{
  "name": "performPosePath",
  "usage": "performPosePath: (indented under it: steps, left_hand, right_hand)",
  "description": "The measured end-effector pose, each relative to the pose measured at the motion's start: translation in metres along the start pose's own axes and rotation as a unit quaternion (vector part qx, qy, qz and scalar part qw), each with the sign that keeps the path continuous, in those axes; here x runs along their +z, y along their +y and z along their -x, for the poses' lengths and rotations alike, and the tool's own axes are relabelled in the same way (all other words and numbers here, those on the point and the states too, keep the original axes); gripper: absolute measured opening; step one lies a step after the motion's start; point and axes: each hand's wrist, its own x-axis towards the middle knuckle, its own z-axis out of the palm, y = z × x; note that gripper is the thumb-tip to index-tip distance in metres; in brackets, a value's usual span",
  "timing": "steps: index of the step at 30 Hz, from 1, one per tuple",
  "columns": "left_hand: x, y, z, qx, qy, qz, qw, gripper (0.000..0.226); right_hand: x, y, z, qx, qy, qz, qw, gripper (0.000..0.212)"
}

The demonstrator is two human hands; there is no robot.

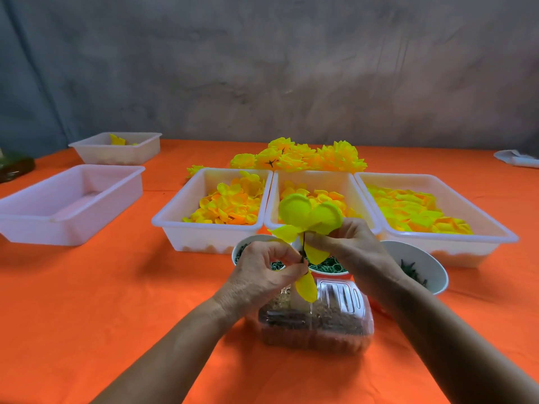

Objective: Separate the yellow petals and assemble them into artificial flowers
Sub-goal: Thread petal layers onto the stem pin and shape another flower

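Note:
A half-built yellow flower [306, 220] with several round petals rides on a thin dark stem [303, 243] above the bowls. My left hand [262, 275] pinches the stem's lower end, with one yellow petal [306, 287] hanging below its fingers. My right hand [347, 243] grips the petals from the right, just under the flower head. Three white trays of loose yellow petals [230, 205] [320, 196] [414, 211] stand in a row behind. Finished yellow flowers [303, 156] lie piled beyond the trays.
A clear plastic box [315, 322] of brown parts sits under my hands. White bowls [248, 243] [420, 260] [326, 266] hold green pieces. An empty white tray [70, 199] and another with a few petals [116, 147] stand at the left on the orange tablecloth [116, 301].

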Motion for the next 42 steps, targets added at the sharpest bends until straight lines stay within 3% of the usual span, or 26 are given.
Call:
performPosePath:
  steps: [8,14,20,24,36,42]
  left_hand:
    - [0.0,-0.003,0.001,-0.006,0.01,0.004,1.0,0.019]
    - [0.002,-0.005,0.0,-0.014,0.015,0.015,1.0,0.005]
    - [0.001,-0.005,-0.001,-0.019,0.0,0.02,1.0,0.005]
    - [0.0,-0.007,-0.001,-0.011,0.002,0.005,1.0,0.015]
    - [0.001,-0.002,0.0,-0.02,0.002,0.022,1.0,0.002]
    - [0.002,-0.002,0.0,-0.015,0.006,0.029,0.999,0.013]
  right_hand:
    - [0.004,-0.003,0.004,-0.039,-0.029,0.003,0.999,0.008]
    - [0.001,-0.003,0.006,-0.036,-0.032,0.012,0.999,0.014]
    - [-0.002,-0.001,0.005,-0.032,-0.018,-0.029,0.999,0.04]
    - [-0.002,0.005,0.005,-0.051,0.005,-0.038,0.998,0.022]
    - [-0.003,0.008,0.006,-0.019,-0.01,-0.072,0.997,0.041]
    - [-0.002,0.003,0.01,-0.047,-0.016,-0.075,0.996,0.024]
